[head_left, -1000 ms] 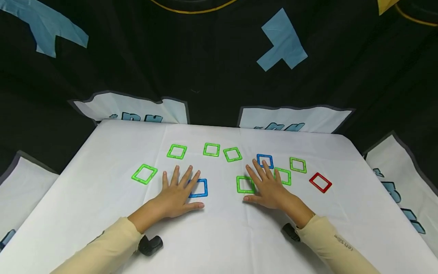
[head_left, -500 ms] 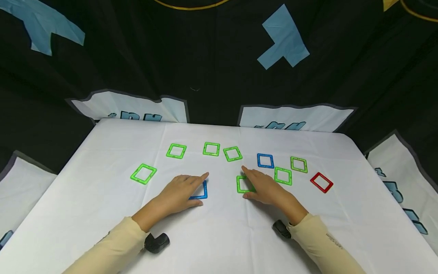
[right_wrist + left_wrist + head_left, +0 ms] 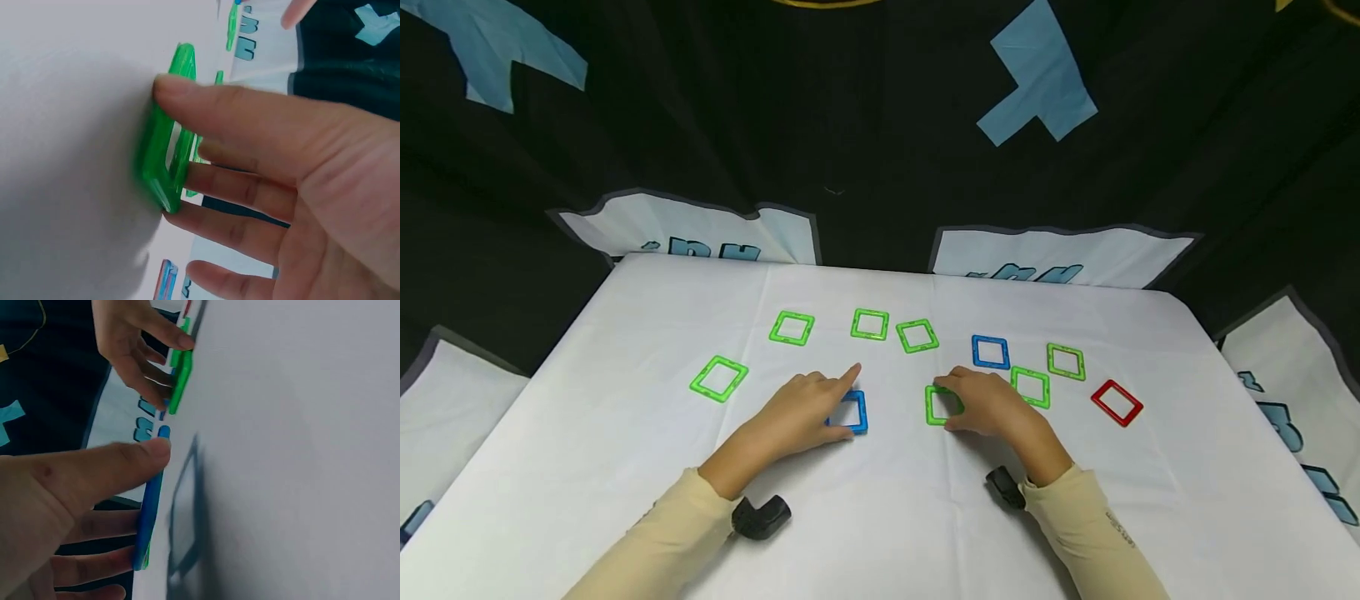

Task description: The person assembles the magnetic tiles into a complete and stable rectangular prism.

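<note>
Blue frame (image 3: pixel 149 506) and green frame (image 3: pixel 156 145) in left and right hands (image 3: pixel 797 410) (image 3: pixel 991 403), respectively

from here i count seven green frames (image 3: pixel 161 134), two blue frames (image 3: pixel 150 506) and one red frame (image 3: pixel 1127 393) against a white tabletop (image 3: pixel 865 542). i read the backdrop (image 3: pixel 775 108) as black with light-blue shapes (image 3: pixel 1047 75), and the sleeves (image 3: pixel 651 537) as beige.

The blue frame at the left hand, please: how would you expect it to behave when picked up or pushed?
The blue frame is probably stiff, as its sides look straight and unbent. It is likely light for its size, with slim sides around an open middle. Being flat and square, it should slide rather than roll.
</note>
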Motion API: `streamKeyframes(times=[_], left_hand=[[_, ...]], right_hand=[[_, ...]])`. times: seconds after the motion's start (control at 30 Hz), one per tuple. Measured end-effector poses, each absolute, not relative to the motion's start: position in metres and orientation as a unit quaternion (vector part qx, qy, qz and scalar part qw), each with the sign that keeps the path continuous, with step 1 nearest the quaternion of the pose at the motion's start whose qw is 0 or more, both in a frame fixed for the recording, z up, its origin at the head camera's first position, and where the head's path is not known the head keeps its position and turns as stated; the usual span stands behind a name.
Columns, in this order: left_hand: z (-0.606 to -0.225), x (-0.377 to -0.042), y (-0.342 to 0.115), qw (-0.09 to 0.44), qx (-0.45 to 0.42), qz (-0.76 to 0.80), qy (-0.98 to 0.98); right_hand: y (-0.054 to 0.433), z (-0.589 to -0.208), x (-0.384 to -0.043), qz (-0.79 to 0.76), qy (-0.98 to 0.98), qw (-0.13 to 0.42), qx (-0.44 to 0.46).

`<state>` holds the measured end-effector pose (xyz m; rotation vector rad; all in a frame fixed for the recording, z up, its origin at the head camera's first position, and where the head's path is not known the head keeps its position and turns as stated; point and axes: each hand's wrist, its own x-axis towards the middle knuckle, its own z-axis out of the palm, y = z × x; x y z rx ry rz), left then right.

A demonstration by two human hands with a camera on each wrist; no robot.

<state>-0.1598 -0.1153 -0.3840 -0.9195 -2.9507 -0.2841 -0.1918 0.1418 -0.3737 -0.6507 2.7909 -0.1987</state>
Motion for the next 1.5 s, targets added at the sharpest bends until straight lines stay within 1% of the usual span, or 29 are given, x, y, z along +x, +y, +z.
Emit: streamKeyframes(times=[0.17,0.2,0.3,0.4,0.47,0.67,0.8,1.1,1.3,1.5], left_hand=[[-0.378,-0.155,-0.113,0.041,-0.312,-0.118,-0.942],[-0.378,-0.154,-0.113,0.053,-0.321,-0.117,-0.938],[-0.375,-0.152,-0.111,0.067,-0.335,-0.126,-0.931],[-0.374,-0.151,-0.109,0.069,-0.342,-0.122,-0.929],[-0.374,-0.151,-0.108,0.059,-0.342,-0.125,-0.930],[-0.375,-0.150,-0.106,0.057,-0.354,-0.129,-0.925],[-0.377,-0.150,-0.106,0.057,-0.358,-0.126,-0.923],[-0.381,-0.147,-0.105,0.034,-0.357,-0.131,-0.924],[-0.381,-0.146,-0.105,0.028,-0.358,-0.127,-0.925],[-0.382,-0.146,-0.104,-0.009,-0.352,-0.126,-0.927]], right_hand=[[0.137,-0.366,-0.183,-0.097,0.954,0.133,-0.251],[0.135,-0.364,-0.181,-0.102,0.951,0.129,-0.262],[0.132,-0.358,-0.175,-0.101,0.942,0.107,-0.301],[0.129,-0.355,-0.170,-0.092,0.935,0.081,-0.333],[0.128,-0.355,-0.168,-0.087,0.932,0.068,-0.345],[0.124,-0.358,-0.167,-0.082,0.928,0.051,-0.359],[0.122,-0.360,-0.167,-0.079,0.926,0.056,-0.364],[0.117,-0.363,-0.164,-0.082,0.923,0.071,-0.369],[0.115,-0.362,-0.162,-0.078,0.923,0.076,-0.368],[0.114,-0.365,-0.161,-0.071,0.922,0.089,-0.371]])
